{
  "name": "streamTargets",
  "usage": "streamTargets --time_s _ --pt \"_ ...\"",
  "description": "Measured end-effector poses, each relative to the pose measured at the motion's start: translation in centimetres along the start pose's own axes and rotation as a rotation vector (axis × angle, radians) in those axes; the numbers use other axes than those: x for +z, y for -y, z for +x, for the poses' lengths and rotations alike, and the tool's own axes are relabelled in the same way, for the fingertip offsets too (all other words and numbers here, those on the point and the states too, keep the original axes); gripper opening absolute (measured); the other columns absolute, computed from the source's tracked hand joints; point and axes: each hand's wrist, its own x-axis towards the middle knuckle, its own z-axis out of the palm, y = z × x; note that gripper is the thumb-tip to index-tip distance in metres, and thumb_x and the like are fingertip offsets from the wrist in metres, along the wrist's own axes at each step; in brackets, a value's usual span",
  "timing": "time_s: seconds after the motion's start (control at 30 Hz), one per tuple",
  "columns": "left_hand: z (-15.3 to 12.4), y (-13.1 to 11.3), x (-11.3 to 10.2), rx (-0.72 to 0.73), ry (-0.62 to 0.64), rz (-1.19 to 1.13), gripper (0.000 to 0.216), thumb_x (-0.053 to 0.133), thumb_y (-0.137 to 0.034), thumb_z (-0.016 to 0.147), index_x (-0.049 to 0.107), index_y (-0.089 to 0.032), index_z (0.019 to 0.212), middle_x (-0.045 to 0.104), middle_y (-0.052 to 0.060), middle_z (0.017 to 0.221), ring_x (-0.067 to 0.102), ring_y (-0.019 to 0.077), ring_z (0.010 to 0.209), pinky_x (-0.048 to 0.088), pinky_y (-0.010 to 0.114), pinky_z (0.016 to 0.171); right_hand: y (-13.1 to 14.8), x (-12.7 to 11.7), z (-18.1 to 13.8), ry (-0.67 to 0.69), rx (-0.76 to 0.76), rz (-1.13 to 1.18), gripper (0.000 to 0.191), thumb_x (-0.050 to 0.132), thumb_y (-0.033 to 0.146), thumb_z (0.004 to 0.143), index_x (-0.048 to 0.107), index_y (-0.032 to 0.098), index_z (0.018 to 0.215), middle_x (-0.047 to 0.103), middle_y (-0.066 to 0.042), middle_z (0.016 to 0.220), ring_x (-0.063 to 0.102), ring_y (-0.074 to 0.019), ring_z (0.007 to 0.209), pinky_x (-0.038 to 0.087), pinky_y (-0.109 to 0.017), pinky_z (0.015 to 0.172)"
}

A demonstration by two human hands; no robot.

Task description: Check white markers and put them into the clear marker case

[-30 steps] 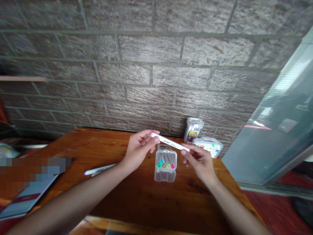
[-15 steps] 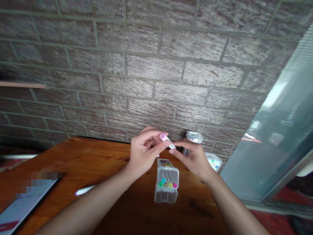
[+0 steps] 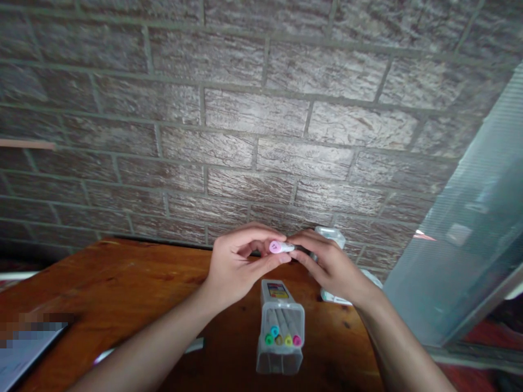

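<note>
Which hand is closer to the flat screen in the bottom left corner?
Left. The left hand is raised to the right of the flat screen, holding the pink-ended marker; the right hand is farther right, at the marker's other end.

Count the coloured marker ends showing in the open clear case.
5: the blue end sits on top at left; beneath, left to right, are green, brown, yellow and pink. Others may be hidden inside the case.
</note>
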Motion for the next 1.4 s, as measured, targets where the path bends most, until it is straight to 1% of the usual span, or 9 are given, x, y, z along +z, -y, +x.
streamTargets --time_s 0.1,0.17,0.23,0.3,0.43,0.67,0.8,1.03,1.4 --pt "-0.4 0.7 -0.2 0.038 -0.04 0.052 0.024 0.096 -0.014 0.074 0.086 -0.023 0.095 0.083 0.007 0.092 0.076 0.0188 0.079 0.06 0.026 0.067 -0.7 0.8 0.1 -0.044 0.019 0.01 0.024 0.066 0.032 0.105 0.074 0.023 0.127 0.08 -0.01 0.118 0.074 -0.0259 0.109 0.058 -0.04 0.093" --pt "-0.7 0.9 -0.2 0.08 -0.056 0.094 0.027 0.096 -0.011 0.073 0.086 -0.023 0.094 0.082 0.006 0.092 0.075 0.0194 0.08 0.059 0.027 0.066 -1.0 1.6 0.1 -0.105 0.043 0.035 0.023 0.073 0.033 0.102 0.074 0.022 0.122 0.081 -0.01 0.114 0.077 -0.0249 0.104 0.059 -0.038 0.09" --pt "-1.0 0.8 -0.1 0.14 -0.036 0.135 0.03 0.096 -0.009 0.071 0.085 -0.024 0.095 0.081 0.006 0.092 0.075 0.0199 0.081 0.059 0.028 0.066 -1.1 2.1 0.2 -0.164 0.035 0.057 0.018 0.074 0.033 0.1 0.075 0.022 0.115 0.082 -0.008 0.108 0.078 -0.0233 0.099 0.059 -0.036 0.087" --pt "-1.2 0.4 0.2 0.194 0.002 0.161 0.032 0.095 -0.007 0.071 0.084 -0.024 0.096 0.081 0.006 0.093 0.075 0.0197 0.08 0.058 0.028 0.065 -1.2 2.3 0.1 -0.198 -0.006 0.064 0.013 0.074 0.03 0.1 0.077 0.023 0.11 0.083 -0.008 0.108 0.078 -0.0227 0.099 0.059 -0.036 0.088" --pt "-1.4 -0.4 0.5 0.235 0.027 0.178 0.028 0.094 -0.007 0.074 0.083 -0.022 0.095 0.081 0.006 0.091 0.074 0.0185 0.076 0.057 0.027 0.061 -0.9 2.4 0.2 -0.21 -0.052 0.076 0.012 0.074 0.025 0.1 0.078 0.024 0.111 0.083 -0.008 0.111 0.077 -0.0223 0.102 0.058 -0.037 0.091" --pt "-1.1 -0.7 0.6 0.377 0.032 0.198 0.022 0.094 -0.014 0.077 0.079 -0.016 0.093 0.079 0.006 0.088 0.074 0.0151 0.074 0.058 0.023 0.062 -0.2 2.5 0.4 -0.197 -0.117 0.097 0.012 0.075 0.021 0.098 0.08 0.022 0.109 0.084 -0.009 0.107 0.078 -0.0218 0.096 0.059 -0.034 0.084" --pt "-1.1 -0.9 0.6 0.388 0.029 0.2 0.024 0.096 -0.014 0.075 0.078 -0.015 0.092 0.079 0.005 0.087 0.074 0.0137 0.075 0.059 0.022 0.064 0.0 2.3 0.4 -0.185 -0.124 0.097 0.01 0.075 0.021 0.098 0.079 0.02 0.107 0.083 -0.011 0.106 0.078 -0.0219 0.096 0.059 -0.034 0.085" --pt "-1.1 -1.2 0.7 0.39 0.05 0.178 0.025 0.096 -0.011 0.074 0.079 -0.012 0.092 0.079 0.007 0.088 0.074 0.0148 0.077 0.061 0.022 0.064 0.1 2.3 0.5 -0.191 -0.129 0.106 0.009 0.076 0.022 0.098 0.079 0.021 0.107 0.083 -0.01 0.105 0.077 -0.0216 0.096 0.059 -0.034 0.085" --pt "-1.2 -1.3 0.7 0.383 0.064 0.171 0.027 0.095 -0.007 0.073 0.079 -0.011 0.094 0.079 0.007 0.091 0.073 0.0139 0.075 0.061 0.022 0.062 0.3 2.1 0.4 -0.185 -0.123 0.103 0.011 0.076 0.021 0.097 0.079 0.022 0.108 0.083 -0.008 0.106 0.076 -0.021 0.097 0.059 -0.033 0.085"
